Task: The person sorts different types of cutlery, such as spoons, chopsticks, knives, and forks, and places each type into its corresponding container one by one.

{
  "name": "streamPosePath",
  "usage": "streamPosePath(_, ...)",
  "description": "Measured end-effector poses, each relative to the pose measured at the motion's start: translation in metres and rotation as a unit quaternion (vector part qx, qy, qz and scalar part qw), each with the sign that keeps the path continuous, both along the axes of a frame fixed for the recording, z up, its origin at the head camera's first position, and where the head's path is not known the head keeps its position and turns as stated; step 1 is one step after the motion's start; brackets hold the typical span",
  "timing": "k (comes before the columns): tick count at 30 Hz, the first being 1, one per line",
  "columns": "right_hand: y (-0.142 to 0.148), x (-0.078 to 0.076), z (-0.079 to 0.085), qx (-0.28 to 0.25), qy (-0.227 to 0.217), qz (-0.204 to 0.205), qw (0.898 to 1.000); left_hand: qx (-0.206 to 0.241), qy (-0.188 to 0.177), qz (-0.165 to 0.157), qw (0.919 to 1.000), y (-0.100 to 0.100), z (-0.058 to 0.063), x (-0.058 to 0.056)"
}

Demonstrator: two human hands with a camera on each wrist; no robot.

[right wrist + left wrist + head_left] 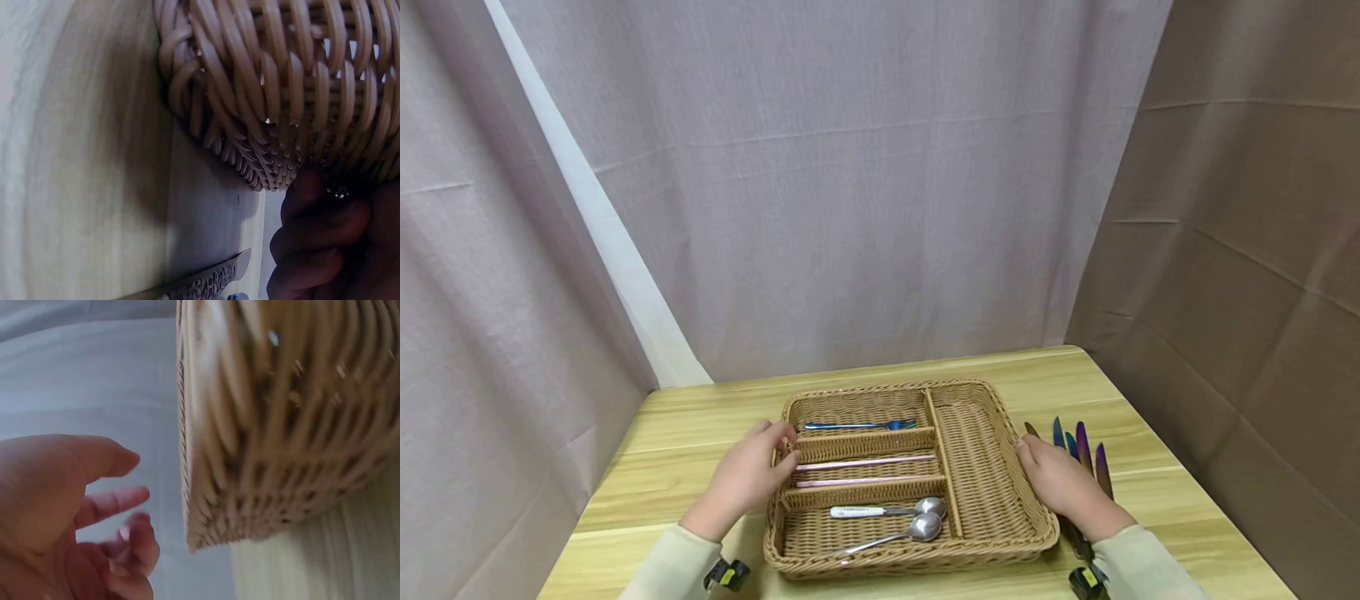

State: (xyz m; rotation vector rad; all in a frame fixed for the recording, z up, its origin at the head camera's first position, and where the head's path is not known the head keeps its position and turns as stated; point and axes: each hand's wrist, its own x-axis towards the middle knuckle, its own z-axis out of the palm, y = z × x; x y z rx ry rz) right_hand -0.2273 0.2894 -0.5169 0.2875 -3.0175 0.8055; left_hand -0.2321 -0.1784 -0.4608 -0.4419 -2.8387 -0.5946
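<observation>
A woven wicker cutlery basket point(981, 467) sits on the table, split into compartments. A blue fork point(850, 426) lies in its far left compartment, pink chopsticks point(868, 482) in the middle one. The near left compartment holds a white-handled spoon point(856, 512) and a metal spoon point(925, 527). My left hand point(745, 471) is at the basket's left end, fingers loosely bent; the left wrist view shows a gap between its thumb point(112, 457) and the wicker. With curled fingers point(312, 234), my right hand point(1063, 485) grips the basket's right side.
Several dark, purple and blue knives point(1083, 446) lie on the wooden table point(647, 475) just right of the basket, beside and partly behind my right hand. Grey curtains point(880, 208) hang behind and left of the table, a brown one point(1247, 275) on the right.
</observation>
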Motion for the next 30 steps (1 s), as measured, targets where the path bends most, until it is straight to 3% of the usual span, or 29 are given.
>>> streamPosePath(7, 0.0, 0.001, -0.001, -0.002, -0.005, -0.003, 1.0, -0.001, -0.038, 0.061, 0.9974, -0.014, -0.017, -0.013)
streamPosePath(11, 0.0, 0.001, 0.0, -0.002, -0.005, -0.006, 1.0, 0.021, -0.059, 0.063, 0.996, -0.018, -0.026, -0.02)
streamPosePath(14, 0.0, 0.001, 0.0, 0.0, -0.01, -0.008, 1.0, 0.066, -0.088, 0.054, 0.9925, -0.02, -0.035, -0.026)
streamPosePath(21, -0.002, 0.002, 0.003, 0.001, -0.005, -0.01, 1.0, 0.204, -0.151, 0.029, 0.9668, -0.015, -0.052, -0.036)
streamPosePath(26, -0.003, 0.002, 0.003, 0.002, -0.009, -0.011, 1.0, 0.272, -0.175, 0.035, 0.9454, -0.012, -0.06, -0.036)
streamPosePath(28, -0.003, 0.002, 0.004, 0.004, -0.012, -0.01, 1.0, 0.288, -0.178, 0.033, 0.9405, -0.01, -0.063, -0.036)
streamPosePath(30, -0.003, 0.003, 0.005, 0.006, -0.014, -0.012, 1.0, 0.286, -0.173, 0.032, 0.942, -0.007, -0.064, -0.037)
